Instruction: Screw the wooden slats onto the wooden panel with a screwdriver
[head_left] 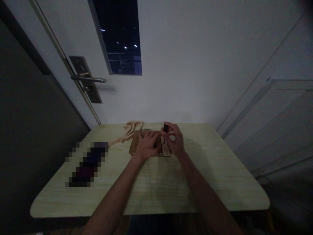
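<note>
My left hand [148, 145] lies with its fingers spread over a brown board [134, 147] that looks like cardboard, its thumb side close to a pale wooden strip [166, 150]. In my right hand [176, 140] a short tool with a black handle [165, 128], which looks like a screwdriver, is pinched upright. Its thin lower end points down at the wooden strip. Whether the tip touches a screw there cannot be made out. The strip rests on the right part of the board, partly hidden by my fingers.
Several curved, hook-shaped wooden pieces [130, 127] lie behind and left of the board. A small dark item [147, 129] is at its back edge. A blurred-out dark object [89, 164] lies left on the pale table [215, 182]. A door with a metal handle [91, 79] stands behind.
</note>
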Demonstrator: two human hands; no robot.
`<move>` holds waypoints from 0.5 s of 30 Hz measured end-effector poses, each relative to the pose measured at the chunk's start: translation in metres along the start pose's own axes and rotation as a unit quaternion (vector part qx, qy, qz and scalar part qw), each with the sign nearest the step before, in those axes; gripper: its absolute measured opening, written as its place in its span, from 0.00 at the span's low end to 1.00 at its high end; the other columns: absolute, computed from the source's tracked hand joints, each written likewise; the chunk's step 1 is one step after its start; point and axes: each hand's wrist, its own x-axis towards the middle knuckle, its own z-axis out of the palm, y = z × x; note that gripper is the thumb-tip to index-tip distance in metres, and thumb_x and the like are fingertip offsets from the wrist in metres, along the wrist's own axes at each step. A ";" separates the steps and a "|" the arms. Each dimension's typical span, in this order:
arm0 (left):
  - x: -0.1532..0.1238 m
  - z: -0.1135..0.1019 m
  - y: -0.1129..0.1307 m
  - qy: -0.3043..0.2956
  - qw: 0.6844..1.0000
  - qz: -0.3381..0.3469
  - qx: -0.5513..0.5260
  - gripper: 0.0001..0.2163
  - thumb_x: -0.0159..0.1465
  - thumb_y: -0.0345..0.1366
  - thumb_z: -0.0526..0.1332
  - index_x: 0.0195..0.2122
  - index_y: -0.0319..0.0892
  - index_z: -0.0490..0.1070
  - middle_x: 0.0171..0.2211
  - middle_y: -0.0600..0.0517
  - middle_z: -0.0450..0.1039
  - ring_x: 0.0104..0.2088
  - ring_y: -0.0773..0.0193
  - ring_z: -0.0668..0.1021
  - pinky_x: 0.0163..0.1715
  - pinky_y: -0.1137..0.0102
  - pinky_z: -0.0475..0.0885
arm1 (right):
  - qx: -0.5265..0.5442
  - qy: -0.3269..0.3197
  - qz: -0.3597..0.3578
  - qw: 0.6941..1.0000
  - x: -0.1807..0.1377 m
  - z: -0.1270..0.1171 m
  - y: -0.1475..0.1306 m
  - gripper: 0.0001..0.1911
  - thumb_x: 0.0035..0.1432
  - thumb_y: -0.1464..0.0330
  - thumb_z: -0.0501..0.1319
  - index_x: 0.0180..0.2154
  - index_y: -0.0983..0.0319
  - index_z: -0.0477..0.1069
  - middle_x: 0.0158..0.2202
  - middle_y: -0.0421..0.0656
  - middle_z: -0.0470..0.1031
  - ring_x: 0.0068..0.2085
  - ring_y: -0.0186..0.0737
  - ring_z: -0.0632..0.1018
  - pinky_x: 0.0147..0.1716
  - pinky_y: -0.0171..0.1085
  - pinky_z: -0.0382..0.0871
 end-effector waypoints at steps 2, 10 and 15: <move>0.000 0.002 -0.001 0.004 1.000 0.003 0.000 0.20 0.62 0.40 0.56 0.57 0.50 0.61 0.59 0.49 0.66 0.60 0.50 0.64 0.61 0.36 0.43 | 0.001 -0.023 -0.028 0.999 -0.001 0.000 -0.003 0.16 0.62 0.62 0.57 0.52 0.54 0.68 0.46 0.46 0.74 0.43 0.39 0.77 0.34 0.38 0.77; -0.001 0.001 -0.001 0.003 1.000 0.006 -0.001 0.22 0.62 0.40 0.56 0.58 0.50 0.60 0.59 0.49 0.66 0.60 0.51 0.64 0.60 0.35 0.41 | 0.008 -0.003 -0.004 1.000 -0.003 0.004 0.005 0.18 0.61 0.63 0.59 0.53 0.54 0.65 0.44 0.45 0.76 0.41 0.39 0.79 0.33 0.37 0.77; 0.000 -0.001 0.001 -0.001 1.000 0.002 -0.003 0.20 0.63 0.41 0.56 0.57 0.49 0.61 0.59 0.48 0.66 0.60 0.51 0.64 0.61 0.36 0.40 | -0.045 0.001 -0.060 0.997 -0.004 0.003 0.009 0.18 0.61 0.64 0.59 0.53 0.55 0.65 0.46 0.46 0.74 0.43 0.41 0.77 0.37 0.40 0.76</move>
